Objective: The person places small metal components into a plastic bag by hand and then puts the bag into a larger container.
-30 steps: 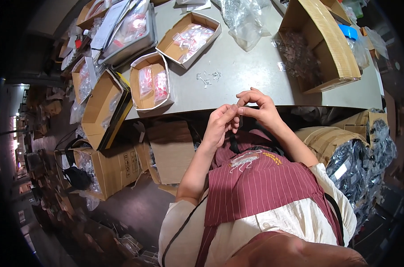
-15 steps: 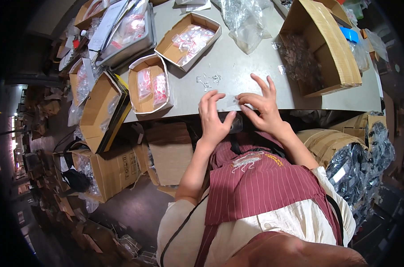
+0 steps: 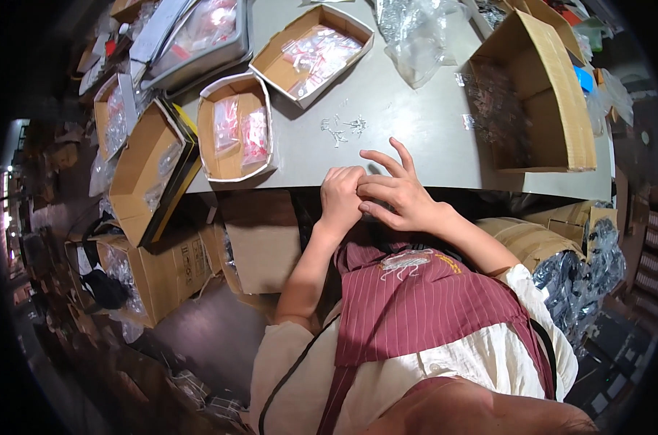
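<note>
While left hand (image 3: 341,193) sits curled, silvery pieces (image 3: 337,135) beyond, perhaps metal

brown carton (image 3: 171,279), lower left | crumpled clear plastic (image 3: 418,45), top | black plastic (image 3: 561,279), right

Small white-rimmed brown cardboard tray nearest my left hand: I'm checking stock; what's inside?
Two bundles of clear-and-red plastic packets lie side by side in the tray, with bare brown cardboard showing around them. Anything beneath the bundles is covered.
</note>
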Tool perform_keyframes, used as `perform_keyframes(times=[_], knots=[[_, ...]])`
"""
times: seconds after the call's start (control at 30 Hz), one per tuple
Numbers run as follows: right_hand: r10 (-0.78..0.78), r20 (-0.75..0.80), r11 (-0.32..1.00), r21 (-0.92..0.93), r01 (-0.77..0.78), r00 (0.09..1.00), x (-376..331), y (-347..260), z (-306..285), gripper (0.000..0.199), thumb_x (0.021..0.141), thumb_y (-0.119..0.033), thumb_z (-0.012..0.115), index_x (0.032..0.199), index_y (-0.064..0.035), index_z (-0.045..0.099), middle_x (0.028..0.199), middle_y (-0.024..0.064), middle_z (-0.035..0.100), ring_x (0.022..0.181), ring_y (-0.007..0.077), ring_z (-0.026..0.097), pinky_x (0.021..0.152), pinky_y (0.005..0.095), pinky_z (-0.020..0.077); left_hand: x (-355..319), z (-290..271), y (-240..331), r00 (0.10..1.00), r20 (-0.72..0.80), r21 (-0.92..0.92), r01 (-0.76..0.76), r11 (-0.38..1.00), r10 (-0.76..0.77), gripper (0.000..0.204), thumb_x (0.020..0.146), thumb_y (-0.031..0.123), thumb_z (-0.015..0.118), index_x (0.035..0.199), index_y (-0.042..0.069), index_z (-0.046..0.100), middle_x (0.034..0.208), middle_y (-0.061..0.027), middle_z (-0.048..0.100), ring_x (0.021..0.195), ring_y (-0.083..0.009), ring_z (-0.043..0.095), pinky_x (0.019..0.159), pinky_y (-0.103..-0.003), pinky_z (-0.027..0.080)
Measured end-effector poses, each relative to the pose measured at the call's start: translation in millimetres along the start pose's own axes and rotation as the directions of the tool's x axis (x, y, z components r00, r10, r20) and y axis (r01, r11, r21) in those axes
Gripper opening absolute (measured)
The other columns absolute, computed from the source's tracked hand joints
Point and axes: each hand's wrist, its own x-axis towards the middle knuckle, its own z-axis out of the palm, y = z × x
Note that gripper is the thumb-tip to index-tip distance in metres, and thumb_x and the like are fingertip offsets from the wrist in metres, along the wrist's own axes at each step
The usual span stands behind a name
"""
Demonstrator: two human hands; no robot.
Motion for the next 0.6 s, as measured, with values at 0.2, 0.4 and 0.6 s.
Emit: perform_keyframes(times=[0.2,0.4,0.6], knots=[[0.064,-0.061,0.957,0.288,-0.044,0.996,15,53,31,0.022,0.088,-0.01,0.068,0.11,-0.0073,0.07,0.115,0.0112,0.07,0.118,0.0308,0.062,0.11,0.0486,0.0398,-26,-24,-14,0.959,-0.08,0.019,0.274,0.961,-0.272,0.028,0.074,0.015,0.081,0.072,0.002,0.057,0.07,-0.0147,0.06,0.071,-0.038,0.059,0.065,-0.045,0.047],[0.225,-0.049,0.911,-0.345,-0.227,0.973,31,110,55,0.077,0.099,-0.045,0.059,0.149,0.0079,0.035,0.157,0.0353,0.028,0.147,0.051,0.027,0.121,0.0594,0.0195,-79,-35,-39,0.748,-0.224,0.001,0.642,0.767,-0.625,0.043,0.083,0.032,0.084,0.067,0.003,0.055,0.063,-0.0098,0.058,0.058,-0.0302,0.056,0.057,-0.043,0.043],[0.334,-0.193,0.799,-0.461,-0.386,0.923,40,143,72,0.089,0.098,-0.06,0.053,0.152,0.0082,0.033,0.154,0.0429,0.026,0.147,0.056,0.022,0.121,0.0603,0.016,-129,21,-73,0.852,-0.115,0.123,0.522,0.844,-0.51,0.042,0.084,0.034,0.081,0.066,0.006,0.055,0.067,-0.0126,0.063,0.067,-0.0377,0.062,0.061,-0.049,0.048]])
